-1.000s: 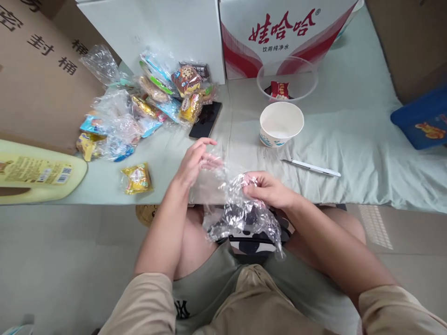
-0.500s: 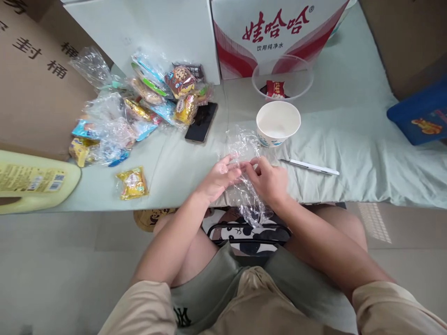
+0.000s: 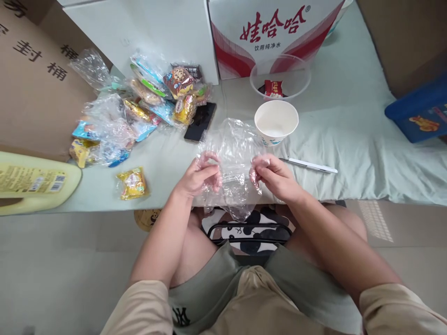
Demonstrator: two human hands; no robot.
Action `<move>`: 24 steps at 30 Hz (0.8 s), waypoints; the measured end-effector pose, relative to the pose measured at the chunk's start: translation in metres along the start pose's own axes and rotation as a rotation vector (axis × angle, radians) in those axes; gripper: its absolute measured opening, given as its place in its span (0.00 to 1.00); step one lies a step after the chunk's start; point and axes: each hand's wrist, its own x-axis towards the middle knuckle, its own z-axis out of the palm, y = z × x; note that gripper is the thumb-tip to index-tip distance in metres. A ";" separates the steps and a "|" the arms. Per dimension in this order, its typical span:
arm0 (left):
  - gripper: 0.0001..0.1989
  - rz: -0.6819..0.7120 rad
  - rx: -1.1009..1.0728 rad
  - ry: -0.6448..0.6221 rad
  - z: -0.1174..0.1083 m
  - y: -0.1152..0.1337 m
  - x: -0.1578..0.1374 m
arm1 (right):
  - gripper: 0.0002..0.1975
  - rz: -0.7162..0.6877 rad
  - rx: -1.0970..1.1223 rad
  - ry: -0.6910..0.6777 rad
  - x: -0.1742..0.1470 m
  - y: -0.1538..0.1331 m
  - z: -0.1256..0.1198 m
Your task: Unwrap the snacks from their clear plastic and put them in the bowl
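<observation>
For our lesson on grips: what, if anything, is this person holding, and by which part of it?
A clear plastic film, held near two opposite sides: the left hand at its left, the right hand at its right.

Got a pale yellow jug (image 3: 33, 182) on the left — blue container (image 3: 419, 116) off right, red-and-white box (image 3: 268, 32) far side, dark phone (image 3: 201, 120) left of centre.

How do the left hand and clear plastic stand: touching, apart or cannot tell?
Touching: the head view shows folds of the clear plastic lying over part of the left hand.
</observation>
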 end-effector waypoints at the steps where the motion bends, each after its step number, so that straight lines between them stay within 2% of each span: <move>1: 0.18 0.017 -0.024 -0.035 -0.004 0.000 -0.001 | 0.11 -0.010 0.026 -0.052 -0.001 -0.001 -0.003; 3: 0.22 0.025 -0.027 -0.169 -0.010 0.000 0.000 | 0.16 -0.003 -0.008 -0.126 -0.002 -0.004 -0.008; 5: 0.28 0.008 0.016 -0.261 -0.014 -0.001 0.004 | 0.23 0.044 -0.119 -0.088 -0.001 -0.006 -0.014; 7: 0.30 0.012 0.120 -0.180 -0.013 -0.004 0.011 | 0.28 0.100 -0.262 0.026 0.001 -0.004 -0.016; 8: 0.28 0.029 0.199 -0.097 -0.011 -0.007 0.014 | 0.27 0.111 -0.340 0.085 0.002 -0.003 -0.016; 10: 0.17 0.080 0.351 0.054 -0.005 -0.012 0.019 | 0.14 0.104 -0.487 0.158 0.005 0.001 -0.014; 11: 0.13 0.108 0.389 0.099 -0.002 -0.014 0.020 | 0.13 0.095 -0.531 0.172 0.005 0.003 -0.013; 12: 0.12 0.134 0.384 0.123 0.001 -0.015 0.021 | 0.21 0.092 -0.548 0.178 0.006 0.004 -0.011; 14: 0.18 0.181 0.250 0.148 0.005 -0.016 0.023 | 0.33 0.094 -0.521 0.177 0.005 0.006 -0.008; 17: 0.28 0.146 -0.008 0.156 0.009 -0.015 0.023 | 0.36 0.038 -0.422 0.190 0.004 0.005 -0.005; 19: 0.28 0.056 -0.054 0.167 0.010 -0.014 0.023 | 0.38 -0.016 -0.297 0.211 0.005 0.006 -0.005; 21: 0.24 0.001 -0.043 0.170 0.011 -0.013 0.023 | 0.35 -0.015 -0.198 0.203 0.006 0.008 -0.005; 24: 0.20 0.020 -0.079 0.111 0.010 -0.010 0.020 | 0.18 0.037 -0.255 0.150 0.008 0.010 -0.004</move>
